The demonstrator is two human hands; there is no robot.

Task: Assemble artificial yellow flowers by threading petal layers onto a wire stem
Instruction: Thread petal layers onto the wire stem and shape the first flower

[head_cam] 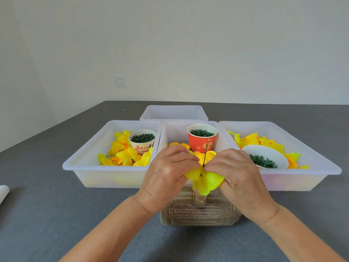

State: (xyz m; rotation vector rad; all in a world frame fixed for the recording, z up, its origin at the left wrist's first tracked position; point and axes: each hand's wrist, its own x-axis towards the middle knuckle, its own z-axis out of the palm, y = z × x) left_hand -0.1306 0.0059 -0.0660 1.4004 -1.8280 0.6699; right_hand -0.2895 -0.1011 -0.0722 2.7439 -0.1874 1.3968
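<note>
Flower: yellow petal layers (204, 179) on a dark wire stem (205, 155), held just in front of the red cup (202, 139).
Left hand (166, 174): fingers pinching the petals beside the wire.
Right hand (238, 175): fingertips pinching the petals at the wire's base.

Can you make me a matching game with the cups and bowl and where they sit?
Things:
1. red cup
2. white cup
3. white bowl
4. petals

Places:
A. left tray
B. held in both hands
C. middle tray
D. right tray

Pairs: 1-C, 2-A, 3-D, 4-B. The left hand and right hand pinch the petals on the stem.
</note>
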